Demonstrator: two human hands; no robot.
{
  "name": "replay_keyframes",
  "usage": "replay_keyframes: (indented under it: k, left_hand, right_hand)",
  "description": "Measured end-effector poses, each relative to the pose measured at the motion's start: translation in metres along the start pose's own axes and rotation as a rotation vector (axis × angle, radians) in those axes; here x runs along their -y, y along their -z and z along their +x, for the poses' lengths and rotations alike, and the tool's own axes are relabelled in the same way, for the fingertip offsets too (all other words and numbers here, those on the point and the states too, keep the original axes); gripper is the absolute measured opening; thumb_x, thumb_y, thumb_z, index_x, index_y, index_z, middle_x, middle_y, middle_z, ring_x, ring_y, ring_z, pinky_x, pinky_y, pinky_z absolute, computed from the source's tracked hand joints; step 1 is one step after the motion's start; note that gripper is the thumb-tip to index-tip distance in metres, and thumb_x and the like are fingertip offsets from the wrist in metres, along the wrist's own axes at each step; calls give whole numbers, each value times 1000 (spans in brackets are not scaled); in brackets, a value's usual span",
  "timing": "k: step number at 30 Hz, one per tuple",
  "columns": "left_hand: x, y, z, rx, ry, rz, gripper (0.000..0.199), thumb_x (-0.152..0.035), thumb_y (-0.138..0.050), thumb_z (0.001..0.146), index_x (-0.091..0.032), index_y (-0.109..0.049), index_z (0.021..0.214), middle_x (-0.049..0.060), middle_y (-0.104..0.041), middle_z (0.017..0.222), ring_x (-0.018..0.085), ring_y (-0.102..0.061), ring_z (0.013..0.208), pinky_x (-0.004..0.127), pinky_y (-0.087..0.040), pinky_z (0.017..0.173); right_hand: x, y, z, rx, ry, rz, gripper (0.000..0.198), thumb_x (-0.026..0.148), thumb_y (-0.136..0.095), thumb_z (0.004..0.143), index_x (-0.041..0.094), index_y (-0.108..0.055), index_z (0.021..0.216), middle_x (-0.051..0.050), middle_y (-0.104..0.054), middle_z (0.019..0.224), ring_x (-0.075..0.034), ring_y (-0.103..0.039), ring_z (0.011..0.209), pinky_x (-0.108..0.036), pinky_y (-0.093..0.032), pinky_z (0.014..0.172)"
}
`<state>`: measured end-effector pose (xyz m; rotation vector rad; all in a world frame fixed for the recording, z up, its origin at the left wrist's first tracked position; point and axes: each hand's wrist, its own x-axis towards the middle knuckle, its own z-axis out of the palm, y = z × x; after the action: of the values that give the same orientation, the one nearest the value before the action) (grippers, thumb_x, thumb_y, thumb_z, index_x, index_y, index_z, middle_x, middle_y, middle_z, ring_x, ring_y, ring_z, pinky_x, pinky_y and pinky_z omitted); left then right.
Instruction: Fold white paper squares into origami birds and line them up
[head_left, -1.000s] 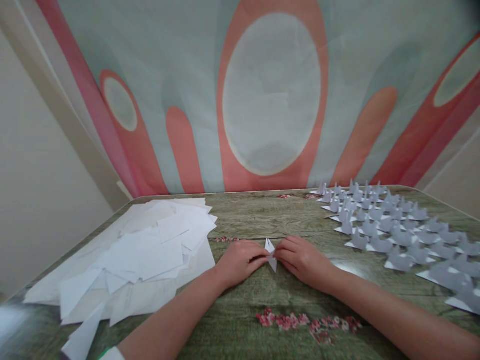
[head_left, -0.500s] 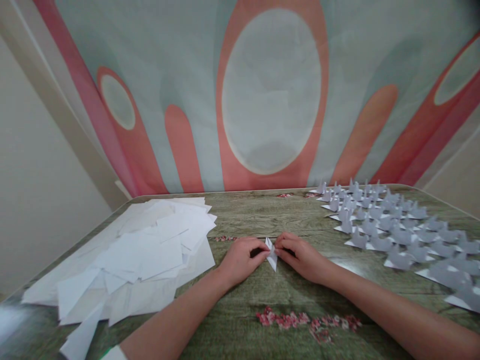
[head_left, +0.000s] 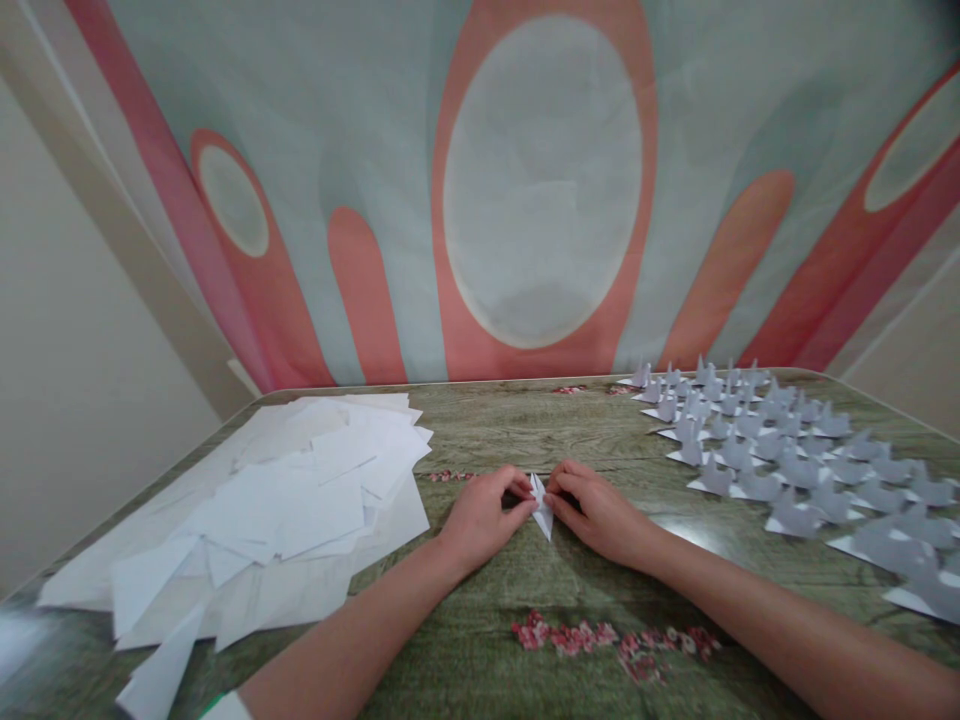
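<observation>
A small folded white paper (head_left: 541, 512), narrow and diamond-shaped with pointed ends, is held between my hands above the middle of the table. My left hand (head_left: 487, 512) pinches its left edge between thumb and fingers. From the other side, my right hand (head_left: 594, 508) grips the right edge in the same way. The upper tip of the paper shows a split between two points. Fingertips of both hands cover parts of its sides.
On the left lies a spread pile of white paper sheets (head_left: 277, 500). Several rows of folded white paper birds (head_left: 795, 465) stand at the right. The wood-patterned table (head_left: 480, 430) carries printed pink flowers (head_left: 566, 634) and meets a patterned backdrop (head_left: 544, 180) at its far edge.
Both hands and the folded paper stay in nearly the same place, with only slight shifts of the fingers. The whole view has moved very slightly.
</observation>
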<state>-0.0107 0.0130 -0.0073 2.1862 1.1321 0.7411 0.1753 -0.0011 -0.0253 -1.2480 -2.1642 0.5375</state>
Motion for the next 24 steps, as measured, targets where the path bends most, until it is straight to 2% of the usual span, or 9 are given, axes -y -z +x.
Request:
replay_keyframes:
  k: [7, 14, 18, 24]
  left_hand:
    - [2, 0, -1, 29, -9, -19, 14, -22, -63, 73, -18, -60, 86, 1, -67, 84, 15, -62, 79, 27, -46, 77]
    - [4, -4, -2, -11, 23, -96, 24, -16, -63, 71, -16, -58, 95, 1, -67, 83, 15, -62, 79, 27, -45, 78]
    - [4, -4, -1, -7, 42, -71, 30, -16, -62, 72, -18, -56, 101, 0, -67, 82, 16, -61, 81, 29, -43, 80]
    - [4, -4, 0, -11, 83, -40, 30, -17, -63, 70, -20, -56, 100, -1, -67, 81, 18, -60, 84, 31, -41, 83]
  right_hand:
    - [-1, -2, 1, -13, -11, -26, 11, 17, -47, 84, 18, -54, 75, -4, -52, 79, -17, -51, 77, -30, -42, 71]
    - [-4, -5, 1, -20, -3, -27, 12, 17, -47, 84, 17, -55, 75, -4, -52, 78, -17, -51, 76, -30, -42, 70]
    - [-4, -6, 1, -35, 4, -30, 12, 17, -47, 84, 17, -55, 75, -4, -52, 79, -16, -51, 76, -30, -42, 70]
    - [-3, -4, 2, -35, -2, -29, 13, 18, -48, 84, 18, -54, 73, -4, -52, 78, -17, -51, 75, -30, -42, 69]
